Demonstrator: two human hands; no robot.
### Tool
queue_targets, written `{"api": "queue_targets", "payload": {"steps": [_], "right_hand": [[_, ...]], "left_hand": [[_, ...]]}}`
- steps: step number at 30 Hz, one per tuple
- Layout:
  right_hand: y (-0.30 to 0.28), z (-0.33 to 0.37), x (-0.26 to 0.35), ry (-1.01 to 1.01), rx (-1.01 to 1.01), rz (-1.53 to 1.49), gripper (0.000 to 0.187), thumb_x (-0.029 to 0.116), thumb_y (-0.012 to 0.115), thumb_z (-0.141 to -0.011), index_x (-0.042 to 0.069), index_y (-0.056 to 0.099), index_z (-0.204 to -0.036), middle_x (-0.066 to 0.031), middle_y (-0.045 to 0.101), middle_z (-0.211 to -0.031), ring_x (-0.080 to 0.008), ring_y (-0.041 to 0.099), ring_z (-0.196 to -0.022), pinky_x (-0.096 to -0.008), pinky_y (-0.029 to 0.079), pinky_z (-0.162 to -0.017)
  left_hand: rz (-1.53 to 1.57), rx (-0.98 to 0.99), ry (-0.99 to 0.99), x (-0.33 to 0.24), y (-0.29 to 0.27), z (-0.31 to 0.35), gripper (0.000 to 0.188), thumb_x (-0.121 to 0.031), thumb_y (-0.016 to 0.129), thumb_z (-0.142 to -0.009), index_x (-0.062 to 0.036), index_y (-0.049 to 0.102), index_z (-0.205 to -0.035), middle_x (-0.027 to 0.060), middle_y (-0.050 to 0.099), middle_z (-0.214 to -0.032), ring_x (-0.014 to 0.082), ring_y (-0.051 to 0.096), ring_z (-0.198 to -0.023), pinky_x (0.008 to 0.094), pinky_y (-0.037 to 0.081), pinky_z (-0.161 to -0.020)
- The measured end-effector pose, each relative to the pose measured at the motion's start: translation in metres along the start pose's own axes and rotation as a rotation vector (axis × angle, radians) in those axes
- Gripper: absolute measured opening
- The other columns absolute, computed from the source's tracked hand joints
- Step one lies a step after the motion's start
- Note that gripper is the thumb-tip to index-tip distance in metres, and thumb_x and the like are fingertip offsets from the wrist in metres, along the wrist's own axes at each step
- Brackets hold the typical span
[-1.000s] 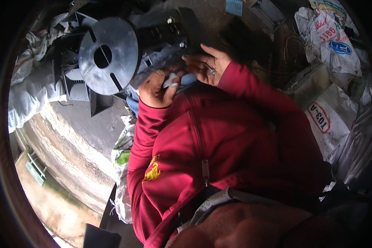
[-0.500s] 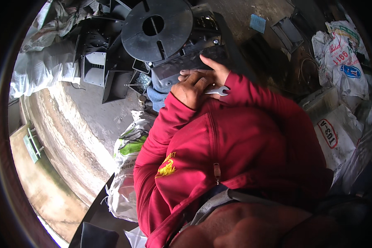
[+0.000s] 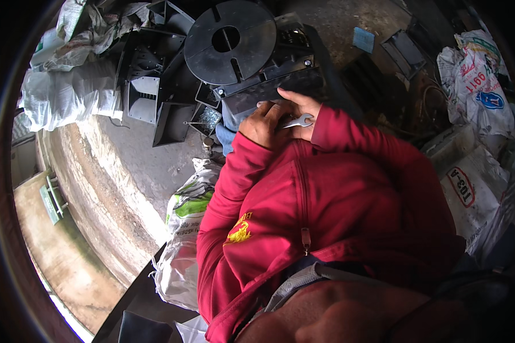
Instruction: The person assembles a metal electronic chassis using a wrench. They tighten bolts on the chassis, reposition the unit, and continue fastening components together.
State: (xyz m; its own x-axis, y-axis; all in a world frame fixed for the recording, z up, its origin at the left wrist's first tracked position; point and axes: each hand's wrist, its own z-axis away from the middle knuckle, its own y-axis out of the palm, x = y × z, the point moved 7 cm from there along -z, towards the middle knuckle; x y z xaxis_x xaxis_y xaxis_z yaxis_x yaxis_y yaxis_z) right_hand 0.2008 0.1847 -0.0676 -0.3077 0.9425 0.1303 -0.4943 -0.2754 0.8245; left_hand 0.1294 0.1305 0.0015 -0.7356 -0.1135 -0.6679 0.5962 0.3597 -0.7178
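My left hand [image 3: 258, 128] is closed round an open-end spanner [image 3: 299, 121], whose jaw sticks out toward my right sleeve. Just beyond it, my right hand [image 3: 304, 106] crosses close behind the left, its thumb stretched out and apart; most of its other fingers are hidden. Both hands are in front of my chest, at the near edge of a black metal assembly [image 3: 269, 90]. On that assembly lies a large black slotted disc [image 3: 252, 43] with a round hole in its middle. Bolt heads show along the assembly's edge.
Left of the assembly stand black metal brackets [image 3: 171, 121] and a small tray of fasteners [image 3: 210, 119]. White printed sacks [image 3: 180, 246] lie at my left, and more sacks [image 3: 478, 94] at the right. A blue piece [image 3: 363, 40] lies on the far floor.
The whole scene has shifted slightly right and down in view. My hands stay together, with the spanner's jaw now tilted a little further upward.
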Motion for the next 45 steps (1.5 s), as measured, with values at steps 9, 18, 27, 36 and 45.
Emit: {"api": "queue_targets", "payload": {"steps": [9,18,27,36,45], "right_hand": [[-0.017,-0.012,0.019,-0.152,-0.11,0.081,0.027,0.03,0.062,-0.092,0.008,0.064,-0.107,-0.0003,0.059,-0.082,-0.0102,0.056,-0.063,-0.024,0.044,-0.052],[-0.003,0.005,0.071,-0.857,-0.27,1.004,0.021,0.02,0.067,-0.09,0.006,0.068,-0.106,0.0085,0.049,-0.059,0.0016,0.042,-0.05,-0.0188,0.032,-0.044],[0.051,0.042,0.092,-1.517,-0.445,1.674,0.024,0.014,0.069,-0.083,0.012,0.069,-0.107,-0.0074,0.066,-0.079,-0.0218,0.065,-0.066,-0.0325,0.052,-0.06],[0.062,0.016,0.082,-1.27,-0.585,1.953,0.032,0.013,0.072,-0.073,0.013,0.067,-0.104,-0.0053,0.063,-0.086,-0.0258,0.065,-0.071,-0.0361,0.053,-0.06],[0.066,0.015,0.086,-1.444,-0.583,1.89,0.011,0.022,0.069,-0.083,0.013,0.068,-0.09,-0.0041,0.063,-0.074,-0.0257,0.064,-0.065,-0.0359,0.052,-0.055]], "left_hand": [[0.286,-0.411,-0.039,0.029,-0.041,-0.012,0.023,0.0,0.072,-0.078,-0.0016,0.061,-0.099,0.0059,0.067,-0.087,0.0108,0.063,-0.078,0.0252,0.05,-0.069],[-0.147,-0.607,0.077,0.042,-0.035,-0.019,0.029,-0.001,0.075,-0.073,-0.0052,0.063,-0.098,0.0087,0.07,-0.088,0.021,0.068,-0.076,0.0285,0.053,-0.069],[-0.246,-0.492,0.103,0.034,-0.032,-0.028,0.032,-0.002,0.071,-0.069,-0.008,0.066,-0.1,0.0075,0.069,-0.095,0.0261,0.068,-0.084,0.0327,0.054,-0.072],[-0.204,-0.43,0.102,0.027,-0.036,-0.027,0.035,0.0,0.069,-0.071,-0.0074,0.068,-0.105,0.0086,0.068,-0.095,0.0241,0.066,-0.08,0.0325,0.053,-0.07],[0.96,-0.144,-0.596,0.048,0.004,0.054,0.032,-0.029,0.057,-0.098,-0.0019,0.064,-0.114,-0.0017,0.059,-0.074,0.0063,0.049,-0.062,0.02,0.036,-0.055]]}}
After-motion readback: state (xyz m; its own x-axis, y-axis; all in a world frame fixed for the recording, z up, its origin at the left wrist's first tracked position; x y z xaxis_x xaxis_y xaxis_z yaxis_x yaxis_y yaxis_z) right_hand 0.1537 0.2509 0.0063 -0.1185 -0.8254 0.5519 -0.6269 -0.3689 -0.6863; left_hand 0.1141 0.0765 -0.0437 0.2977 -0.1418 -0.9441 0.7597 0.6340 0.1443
